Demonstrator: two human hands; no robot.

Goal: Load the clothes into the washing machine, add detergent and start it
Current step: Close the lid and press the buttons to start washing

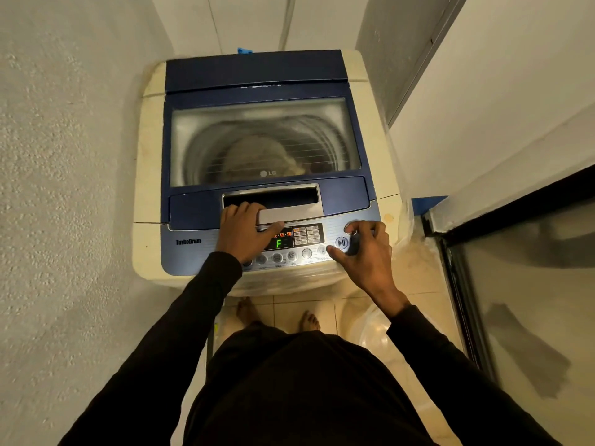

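My black sleeves reach down to the washing machine (151, 175), its lid (264, 140) shut over pale clothes (257, 156) in the drum. My left hand (246, 231) lies flat, fingers loosely spread, on the lid handle (289, 214). My right hand (367, 249), fingers curled and holding nothing, hovers around the start button (341, 243). The display (278, 243) shows a green F.

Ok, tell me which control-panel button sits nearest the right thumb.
The round play/pause button, just above the right hand's thumb tip. It is the largest, marked with a blue symbol; the smaller grey buttons run leftward.
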